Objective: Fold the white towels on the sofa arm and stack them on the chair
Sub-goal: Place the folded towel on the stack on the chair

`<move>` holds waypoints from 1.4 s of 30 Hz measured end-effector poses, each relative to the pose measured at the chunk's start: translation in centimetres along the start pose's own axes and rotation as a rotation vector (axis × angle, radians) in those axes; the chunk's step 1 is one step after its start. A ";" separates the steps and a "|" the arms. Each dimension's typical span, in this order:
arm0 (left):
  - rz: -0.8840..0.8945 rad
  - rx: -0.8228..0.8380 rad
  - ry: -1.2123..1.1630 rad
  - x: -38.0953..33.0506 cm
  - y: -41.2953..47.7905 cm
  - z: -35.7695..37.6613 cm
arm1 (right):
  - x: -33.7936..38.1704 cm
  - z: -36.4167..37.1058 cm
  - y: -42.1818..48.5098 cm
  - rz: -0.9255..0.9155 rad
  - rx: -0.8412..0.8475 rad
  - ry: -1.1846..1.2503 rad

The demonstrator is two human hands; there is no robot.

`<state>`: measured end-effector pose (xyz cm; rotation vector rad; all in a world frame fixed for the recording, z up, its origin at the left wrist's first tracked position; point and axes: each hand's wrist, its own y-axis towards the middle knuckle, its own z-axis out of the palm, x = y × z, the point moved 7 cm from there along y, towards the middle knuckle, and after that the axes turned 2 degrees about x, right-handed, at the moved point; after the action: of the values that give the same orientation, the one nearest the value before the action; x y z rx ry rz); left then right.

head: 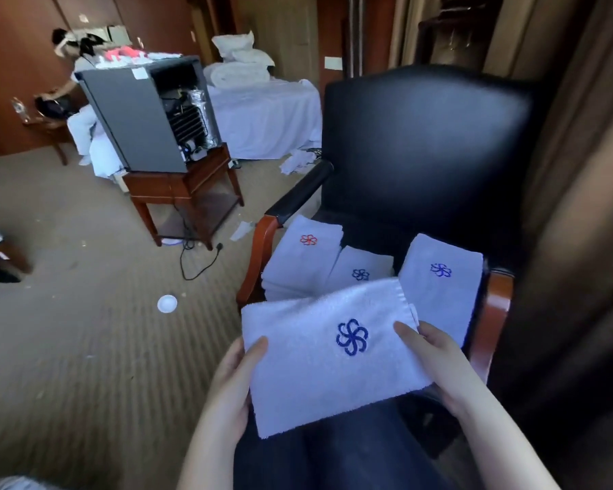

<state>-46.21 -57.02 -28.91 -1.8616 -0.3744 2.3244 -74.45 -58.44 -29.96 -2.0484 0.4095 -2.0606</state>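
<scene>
Folded towel [319, 351] gripped by left hand [227, 387] and right hand [439, 362], near three towel stacks [303, 256] filling the chair [422, 136].

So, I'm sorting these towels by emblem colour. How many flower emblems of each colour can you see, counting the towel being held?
Blue emblems: 3 (held towel, middle stack, right stack)
Red emblems: 1 (left stack)
Total: 4 emblems showing; towels lower in the stacks hide theirs.
</scene>
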 end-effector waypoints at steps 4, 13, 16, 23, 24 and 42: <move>-0.047 0.008 -0.036 1.6 2.1 0.8 | 0.3 -1.3 2.1 -0.027 -0.031 -0.073; -0.107 0.034 0.011 3.7 10.5 2.0 | 3.7 -3.4 11.5 -0.083 -0.078 -0.402; -0.118 0.043 0.033 4.4 13.6 3.1 | 5.9 -3.9 16.4 -0.114 -0.078 -0.532; -0.163 0.066 0.027 7.1 19.9 6.5 | 9.6 -3.8 27.8 -0.138 -0.122 -0.881; -0.183 0.048 0.027 7.8 20.9 6.8 | 10.0 -3.7 29.2 -0.142 -0.126 -0.909; -0.250 -0.068 0.136 14.7 26.9 8.3 | 2.8 -3.3 39.7 0.026 -0.042 -1.352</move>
<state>-56.37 -79.87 -48.48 -1.8678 -0.6358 2.0351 -79.67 -96.52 -40.74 -2.7931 0.1868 -0.3027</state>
